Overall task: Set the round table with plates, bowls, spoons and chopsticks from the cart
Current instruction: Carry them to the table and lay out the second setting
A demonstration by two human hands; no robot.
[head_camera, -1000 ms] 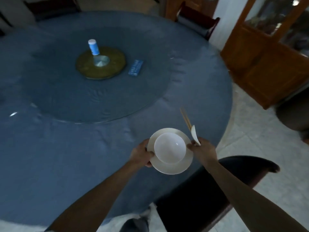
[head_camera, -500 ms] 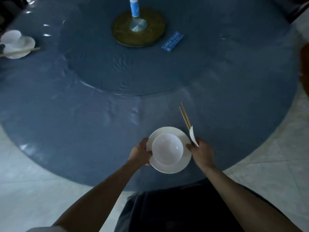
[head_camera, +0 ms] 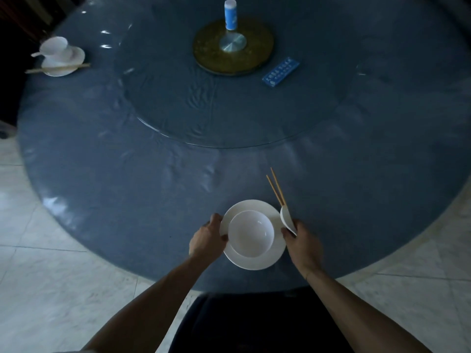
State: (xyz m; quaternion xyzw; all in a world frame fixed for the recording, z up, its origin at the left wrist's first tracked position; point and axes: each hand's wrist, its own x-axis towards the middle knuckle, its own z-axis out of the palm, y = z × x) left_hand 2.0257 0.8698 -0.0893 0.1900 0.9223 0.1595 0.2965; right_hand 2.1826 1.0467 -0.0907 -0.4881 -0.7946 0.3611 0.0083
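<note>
A white plate with a white bowl on it is over the near edge of the round blue table. My left hand grips the plate's left rim. My right hand sits at the plate's right side and holds a white spoon and a pair of wooden chopsticks that point away from me. I cannot tell whether the plate rests on the table. At the far left a set place has a plate, bowl and chopsticks.
A glass turntable covers the table's middle, with a brass disc, a blue-and-white cylinder and a small blue box on it. A dark chair stands directly below my arms. Pale tiled floor surrounds the table.
The view has swung left along the table, bringing the set place at the far left into sight. Both hands keep their hold on the plate, spoon and chopsticks near the table's near edge.
</note>
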